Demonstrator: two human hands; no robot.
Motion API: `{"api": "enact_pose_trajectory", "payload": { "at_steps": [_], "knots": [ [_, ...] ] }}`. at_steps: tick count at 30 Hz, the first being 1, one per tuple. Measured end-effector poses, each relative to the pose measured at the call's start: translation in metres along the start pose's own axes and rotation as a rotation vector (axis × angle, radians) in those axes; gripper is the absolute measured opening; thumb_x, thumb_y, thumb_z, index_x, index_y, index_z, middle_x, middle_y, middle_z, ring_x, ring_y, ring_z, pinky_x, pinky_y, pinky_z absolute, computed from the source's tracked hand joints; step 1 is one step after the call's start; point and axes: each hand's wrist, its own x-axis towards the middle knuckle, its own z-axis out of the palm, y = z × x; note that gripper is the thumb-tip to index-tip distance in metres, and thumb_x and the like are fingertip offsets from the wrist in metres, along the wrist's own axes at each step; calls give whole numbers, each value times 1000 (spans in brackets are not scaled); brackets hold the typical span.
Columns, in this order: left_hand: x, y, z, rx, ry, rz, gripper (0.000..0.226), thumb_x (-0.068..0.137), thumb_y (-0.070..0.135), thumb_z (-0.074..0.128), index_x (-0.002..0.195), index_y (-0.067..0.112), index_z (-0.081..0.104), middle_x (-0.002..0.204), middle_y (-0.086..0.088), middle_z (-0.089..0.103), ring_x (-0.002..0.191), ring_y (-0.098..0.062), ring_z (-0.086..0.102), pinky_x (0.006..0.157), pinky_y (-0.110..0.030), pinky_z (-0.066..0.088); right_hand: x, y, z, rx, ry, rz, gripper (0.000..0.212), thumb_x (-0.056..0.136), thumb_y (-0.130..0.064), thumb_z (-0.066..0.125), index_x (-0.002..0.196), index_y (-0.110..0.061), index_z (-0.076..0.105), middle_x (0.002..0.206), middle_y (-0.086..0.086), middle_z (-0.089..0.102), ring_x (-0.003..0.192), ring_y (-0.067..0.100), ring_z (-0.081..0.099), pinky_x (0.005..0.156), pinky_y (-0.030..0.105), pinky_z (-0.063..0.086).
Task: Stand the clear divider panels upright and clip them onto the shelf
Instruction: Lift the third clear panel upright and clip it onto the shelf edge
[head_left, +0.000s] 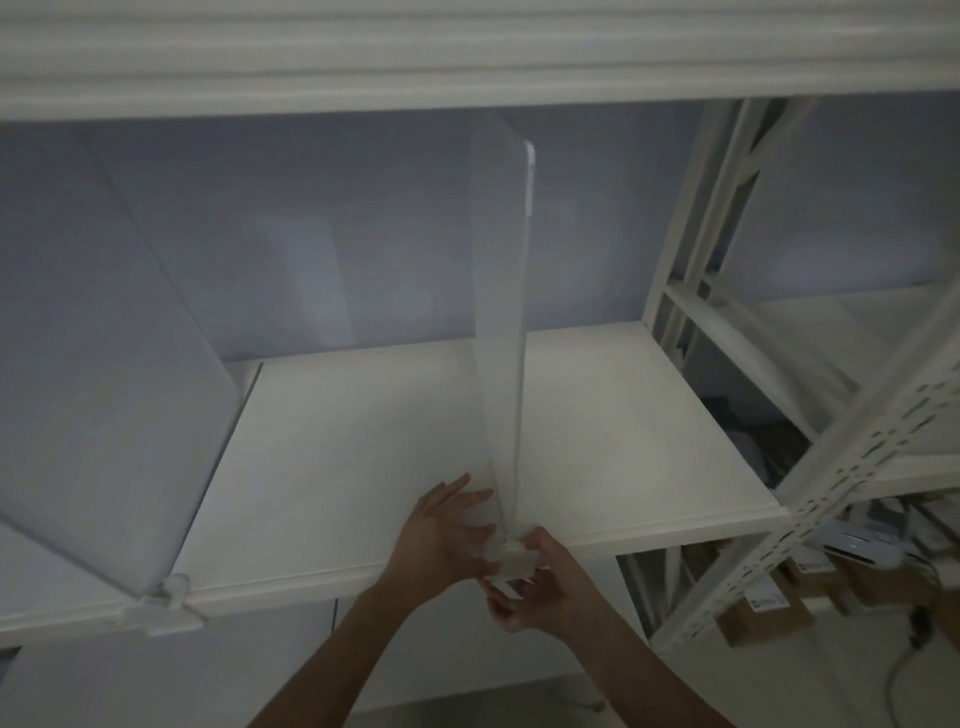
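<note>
A clear divider panel (503, 312) stands upright on the white shelf (337, 457), its clip (514, 560) at the shelf's front edge. My left hand (441, 530) lies with straight fingers against the panel's left face near the bottom. My right hand (535, 587) curls round the clip from below and the right. A second clear panel (104, 389) stands at the left, leaning in the wide-angle view, with its own clip (166, 605) on the front edge.
The shelf above (467, 62) overhangs the panels' tops. A white perforated rack post (852, 467) rises at the right. Cardboard boxes (763, 618) and clutter sit on lower levels behind it. A pale wall closes the back.
</note>
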Motion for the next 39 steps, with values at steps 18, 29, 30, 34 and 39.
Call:
{"api": "enact_pose_trajectory", "payload": {
  "at_steps": [18, 29, 30, 34, 39],
  "knots": [
    [43, 63, 46, -32, 38, -66, 49, 57, 61, 61, 88, 25, 74, 116, -1, 69, 121, -13, 48, 99, -28, 33, -19, -54, -64, -104, -79, -59, 30, 68, -19, 73, 91, -4, 60, 100, 15, 63, 104, 36, 62, 83, 48, 49],
    [48, 81, 24, -313, -156, -303, 52, 65, 26, 84, 112, 14, 67, 141, -2, 46, 134, -7, 30, 115, -27, 24, -13, -59, -71, -176, -189, -31, 53, 64, -25, 76, 111, -9, 58, 114, 10, 60, 114, 30, 58, 82, 66, 46],
    [48, 81, 25, -273, -203, -307, 53, 69, 30, 80, 117, 16, 63, 146, 0, 39, 137, -7, 26, 116, -28, 22, -13, -58, -72, -159, -191, -27, 55, 64, -25, 76, 113, -9, 58, 116, 11, 60, 115, 31, 57, 82, 67, 46],
    [47, 75, 21, -296, -311, -341, 59, 74, 33, 76, 126, 17, 55, 152, 2, 30, 136, -1, 23, 111, -22, 17, -12, -55, -75, -128, -237, -33, 64, 73, -34, 72, 131, -15, 53, 124, 9, 58, 121, 28, 54, 79, 70, 48],
    [41, 76, 15, -584, -211, -335, 78, 72, -22, 64, 135, 13, 36, 134, -5, 42, 102, -8, 63, 77, -37, 60, -13, -57, -76, -165, -289, -21, 67, 73, -39, 70, 134, -16, 50, 118, 7, 59, 112, 24, 57, 78, 70, 49]
  ]
}}
